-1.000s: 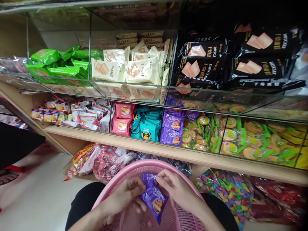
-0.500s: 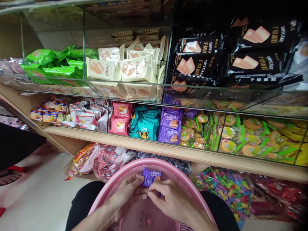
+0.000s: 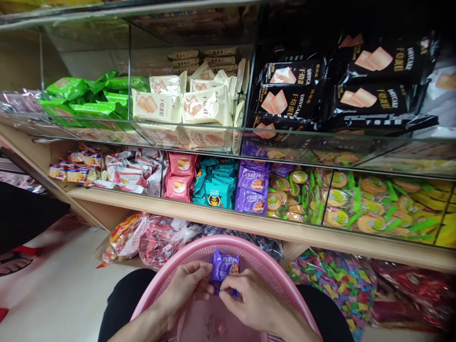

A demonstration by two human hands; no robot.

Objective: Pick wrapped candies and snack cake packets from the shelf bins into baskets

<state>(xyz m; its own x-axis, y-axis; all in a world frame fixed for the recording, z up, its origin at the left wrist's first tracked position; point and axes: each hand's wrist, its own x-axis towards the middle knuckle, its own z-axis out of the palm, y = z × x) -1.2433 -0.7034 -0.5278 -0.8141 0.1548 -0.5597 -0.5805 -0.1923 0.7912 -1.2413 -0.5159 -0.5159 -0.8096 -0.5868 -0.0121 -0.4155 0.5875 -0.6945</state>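
A small purple cookie packet (image 3: 223,265) is held between both hands over a pink plastic basket (image 3: 167,263). My left hand (image 3: 187,287) pinches the packet's left edge between thumb and fingers. From the other side, my right hand (image 3: 251,294) grips its lower right part with bent fingers, which hide that corner. White lettering and a cookie picture face up on the wrapper. Inside the basket, a small pink piece (image 3: 221,328) and some crumbs lie at the bottom.
Matching purple packets (image 3: 251,190) stand in the lower glass-fronted shelf (image 3: 213,211), between teal packets (image 3: 214,187) and round cookies (image 3: 337,197). Bagged sweets (image 3: 335,280) lie under the shelf. Another person's foot (image 3: 14,261) is at the left.
Between my hands, the purple packet shows more of its front and lower edge. My left fingers have shifted slightly along its side. The basket stays in place.
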